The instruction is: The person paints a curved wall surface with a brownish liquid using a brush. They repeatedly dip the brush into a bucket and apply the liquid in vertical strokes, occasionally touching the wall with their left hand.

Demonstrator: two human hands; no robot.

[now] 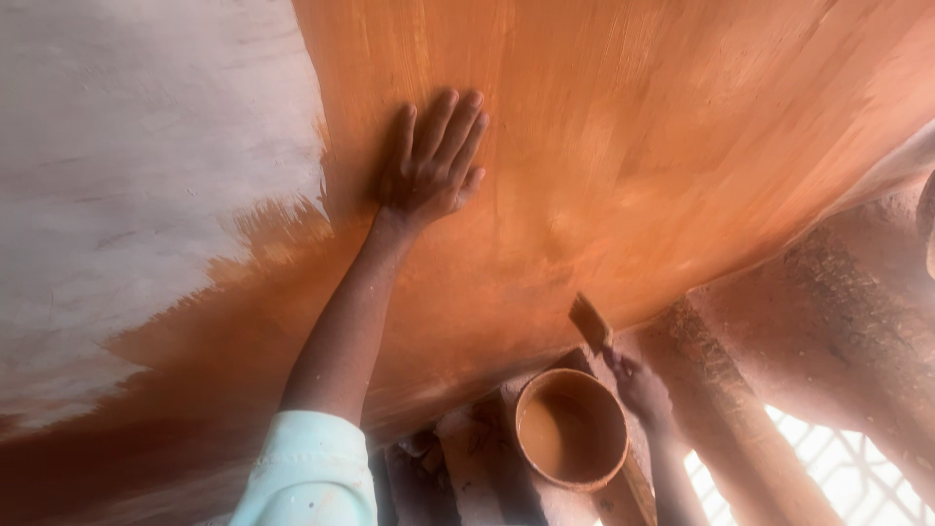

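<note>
My left hand lies flat on a wall coated in wet orange-brown paint, fingers spread a little and pointing up. It holds nothing. My right hand is lower right, gripping a flat paintbrush whose bristles point up near the wall's lower edge. Just left of that hand sits a round bucket with orange-brown paint inside. My left arm wears a pale sleeve.
The left part of the wall is still bare whitish plaster, with ragged brush strokes at the colour border. A rough brick pillar rises at the right. A bright grille shows at the bottom right.
</note>
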